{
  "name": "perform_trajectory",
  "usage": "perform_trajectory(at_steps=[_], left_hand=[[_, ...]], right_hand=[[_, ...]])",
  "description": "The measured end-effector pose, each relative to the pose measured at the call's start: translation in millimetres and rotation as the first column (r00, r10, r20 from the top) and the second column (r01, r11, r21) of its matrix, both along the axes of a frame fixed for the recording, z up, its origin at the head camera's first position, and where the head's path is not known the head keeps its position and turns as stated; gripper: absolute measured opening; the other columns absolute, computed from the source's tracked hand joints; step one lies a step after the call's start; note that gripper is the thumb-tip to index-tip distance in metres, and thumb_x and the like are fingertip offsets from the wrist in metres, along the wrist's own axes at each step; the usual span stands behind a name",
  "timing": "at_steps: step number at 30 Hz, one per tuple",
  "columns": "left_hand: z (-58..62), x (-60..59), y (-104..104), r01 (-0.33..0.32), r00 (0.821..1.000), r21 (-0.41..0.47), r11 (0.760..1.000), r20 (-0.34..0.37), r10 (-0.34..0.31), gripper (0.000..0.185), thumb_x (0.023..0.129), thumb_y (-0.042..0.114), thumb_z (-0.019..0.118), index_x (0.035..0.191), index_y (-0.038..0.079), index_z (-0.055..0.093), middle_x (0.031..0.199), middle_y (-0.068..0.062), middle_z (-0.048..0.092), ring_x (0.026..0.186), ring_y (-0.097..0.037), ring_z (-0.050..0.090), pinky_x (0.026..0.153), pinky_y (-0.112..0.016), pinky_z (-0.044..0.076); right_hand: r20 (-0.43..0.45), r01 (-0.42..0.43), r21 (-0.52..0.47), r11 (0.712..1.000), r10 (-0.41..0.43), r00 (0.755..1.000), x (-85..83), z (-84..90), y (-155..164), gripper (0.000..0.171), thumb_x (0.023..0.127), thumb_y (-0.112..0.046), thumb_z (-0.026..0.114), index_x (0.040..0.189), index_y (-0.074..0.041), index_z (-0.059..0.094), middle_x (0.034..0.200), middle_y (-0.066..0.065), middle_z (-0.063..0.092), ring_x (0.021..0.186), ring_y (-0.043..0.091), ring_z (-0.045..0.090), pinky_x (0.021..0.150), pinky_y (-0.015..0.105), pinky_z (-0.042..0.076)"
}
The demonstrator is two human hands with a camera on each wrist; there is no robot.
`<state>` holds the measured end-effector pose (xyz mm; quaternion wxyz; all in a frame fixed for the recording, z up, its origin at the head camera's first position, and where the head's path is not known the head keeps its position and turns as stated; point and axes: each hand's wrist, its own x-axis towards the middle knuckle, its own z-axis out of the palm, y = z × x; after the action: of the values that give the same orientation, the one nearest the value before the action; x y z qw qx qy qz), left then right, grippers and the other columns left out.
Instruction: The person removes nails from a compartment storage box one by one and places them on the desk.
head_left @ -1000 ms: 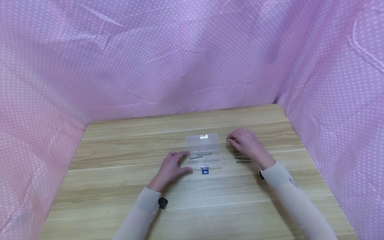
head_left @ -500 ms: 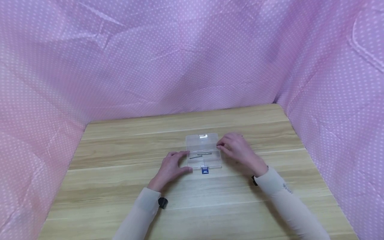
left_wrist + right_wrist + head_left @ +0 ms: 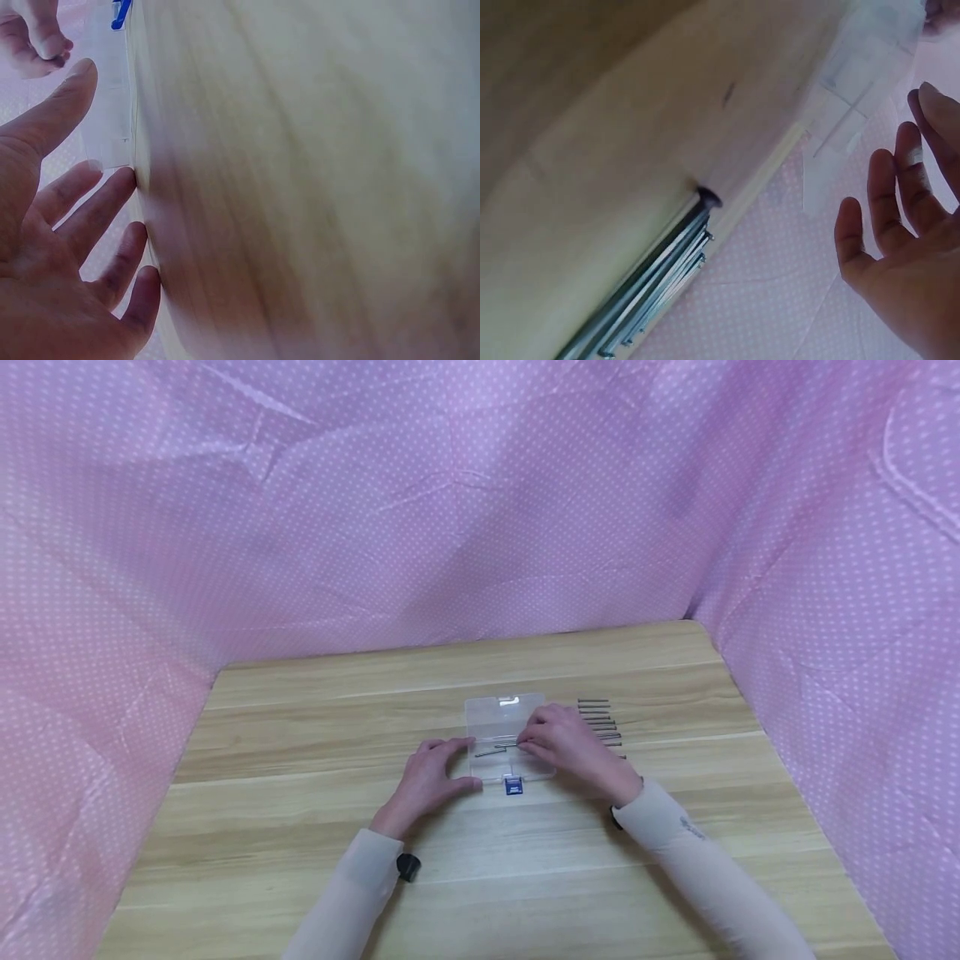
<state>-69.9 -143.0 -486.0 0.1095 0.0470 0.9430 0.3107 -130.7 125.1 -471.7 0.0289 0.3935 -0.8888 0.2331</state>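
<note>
A clear plastic box point(image 3: 491, 768) with a blue latch point(image 3: 513, 786) stands on the table, its lid point(image 3: 495, 717) laid back. Two nails show in it, one nail point(image 3: 491, 752) at the left and another point(image 3: 506, 745) partly covered by my right hand. My left hand point(image 3: 427, 781) rests against the box's left side, thumb at the front corner, forefinger near the hinge; the left wrist view shows its fingers spread. Over the box's right part, my right hand point(image 3: 566, 743) pinches with thumb and forefinger; something dark shows at its fingertips, apparently a nail, mostly hidden.
Several loose nails point(image 3: 656, 274) lie in a row to the right of the box, partly behind my right hand in the head view. The wooden table point(image 3: 300, 760) meets a pink dotted cloth point(image 3: 450, 527) behind and at both sides.
My right hand has moved left from the row of nails to above the box, uncovering the row. My left hand and the box have stayed in place.
</note>
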Motion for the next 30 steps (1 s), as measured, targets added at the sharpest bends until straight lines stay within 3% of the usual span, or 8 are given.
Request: perform_trajectory(at_steps=[7,30], left_hand=[[-0.2,0.5,0,-0.001,1.000,0.004,1.000,0.002,0.001,0.075,0.082,0.044,0.087,0.148,0.023,0.058,0.144,-0.009,0.061,0.138,-0.035,0.045,0.114,-0.057,0.037],[-1.8,1.7,-1,-0.020,1.000,0.017,1.000,0.017,0.020,0.075,0.082,0.046,0.087,0.148,0.025,0.058,0.146,-0.009,0.058,0.138,-0.036,0.044,0.112,-0.058,0.038]], right_hand=[[0.060,0.005,0.039,0.999,-0.007,0.998,-2.8,-4.0,-4,0.009,0.095,-0.022,0.077,0.101,-0.018,0.083,0.096,-0.007,0.061,0.095,0.016,0.053,0.082,0.036,0.042],[0.114,-0.006,0.211,0.977,-0.019,0.993,-9.9,3.6,-14,0.009,0.094,-0.022,0.078,0.100,-0.021,0.083,0.091,-0.006,0.055,0.086,0.016,0.046,0.078,0.036,0.039]])
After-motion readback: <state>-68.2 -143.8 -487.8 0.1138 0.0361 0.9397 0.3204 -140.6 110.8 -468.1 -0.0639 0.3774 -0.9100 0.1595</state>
